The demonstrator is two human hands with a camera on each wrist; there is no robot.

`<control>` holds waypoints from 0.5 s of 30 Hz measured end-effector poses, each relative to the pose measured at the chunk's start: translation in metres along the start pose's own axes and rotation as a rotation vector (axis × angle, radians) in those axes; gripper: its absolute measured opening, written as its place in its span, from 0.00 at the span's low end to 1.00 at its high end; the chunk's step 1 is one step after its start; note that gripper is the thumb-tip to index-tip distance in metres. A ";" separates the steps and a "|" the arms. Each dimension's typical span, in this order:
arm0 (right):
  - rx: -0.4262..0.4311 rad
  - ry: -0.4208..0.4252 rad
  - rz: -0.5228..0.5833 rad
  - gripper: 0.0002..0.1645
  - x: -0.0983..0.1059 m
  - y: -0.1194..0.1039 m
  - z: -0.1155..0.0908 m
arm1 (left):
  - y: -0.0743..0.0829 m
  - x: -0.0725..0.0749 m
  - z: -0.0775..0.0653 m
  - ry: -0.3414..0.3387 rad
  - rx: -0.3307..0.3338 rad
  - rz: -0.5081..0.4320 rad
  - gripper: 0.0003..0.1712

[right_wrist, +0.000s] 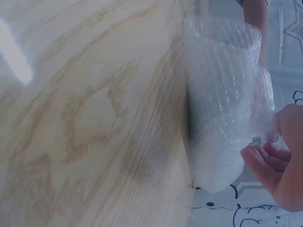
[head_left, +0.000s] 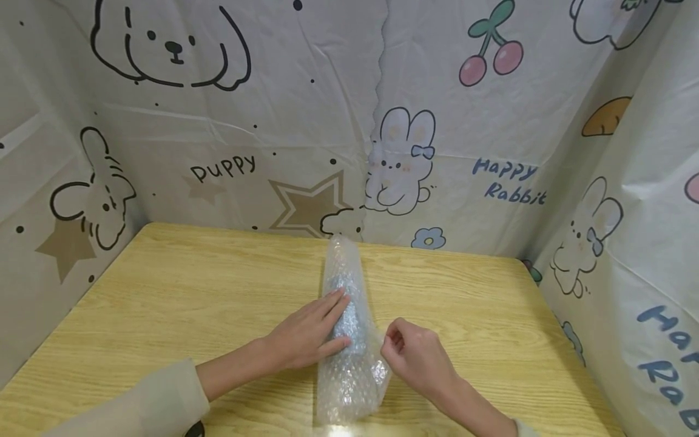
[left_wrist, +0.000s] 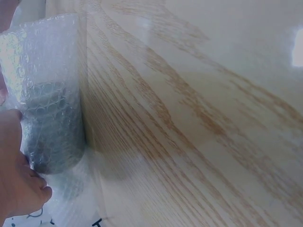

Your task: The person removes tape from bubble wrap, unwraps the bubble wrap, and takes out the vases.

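Observation:
A sheet of bubble wrap (head_left: 349, 385) is rolled into a long tube that lies lengthwise on the table. Through its layers a bluish-grey cylinder (head_left: 356, 318) shows; the left wrist view gives it a dark end (left_wrist: 52, 142), but its kind is blurred by the plastic. My left hand (head_left: 306, 331) rests on the middle of the roll from the left, fingers extended over it. On the other side my right hand (head_left: 417, 355) pinches a loose edge of the wrap between thumb and fingers. That flap (right_wrist: 262, 104) stands off the roll in the right wrist view.
The wood-grain table (head_left: 218, 273) reaches back to a hanging cloth (head_left: 306, 121) printed with cartoon animals. Similar cloth also encloses both sides. A small dark object (head_left: 195, 430) shows beside the left sleeve at the near edge.

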State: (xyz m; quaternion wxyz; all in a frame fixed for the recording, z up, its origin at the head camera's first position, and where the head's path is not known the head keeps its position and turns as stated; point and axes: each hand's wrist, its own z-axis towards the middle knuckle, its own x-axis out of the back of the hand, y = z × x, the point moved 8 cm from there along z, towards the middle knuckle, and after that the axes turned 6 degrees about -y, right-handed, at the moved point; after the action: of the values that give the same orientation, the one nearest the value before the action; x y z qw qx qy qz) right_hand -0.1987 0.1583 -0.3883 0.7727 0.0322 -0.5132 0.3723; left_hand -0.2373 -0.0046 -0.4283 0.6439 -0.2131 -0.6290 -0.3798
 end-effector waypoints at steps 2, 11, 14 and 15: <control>-0.022 -0.014 0.010 0.10 0.000 0.002 0.000 | 0.000 0.000 0.000 -0.003 0.003 0.000 0.45; -0.089 -0.057 0.055 0.09 -0.001 0.008 -0.001 | 0.000 0.002 0.000 -0.018 0.006 -0.015 0.44; -0.096 -0.060 0.077 0.08 -0.001 0.009 -0.001 | 0.000 0.002 0.000 -0.023 0.009 -0.012 0.44; -0.097 -0.058 0.081 0.08 -0.001 0.009 0.000 | 0.000 0.001 0.000 -0.024 0.010 -0.010 0.44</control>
State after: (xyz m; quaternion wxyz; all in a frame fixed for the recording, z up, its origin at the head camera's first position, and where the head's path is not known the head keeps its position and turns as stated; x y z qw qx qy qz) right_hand -0.2042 0.1642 -0.3916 0.7424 -0.0154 -0.5537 0.3769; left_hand -0.2379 -0.0047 -0.4269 0.6354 -0.2116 -0.6397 -0.3773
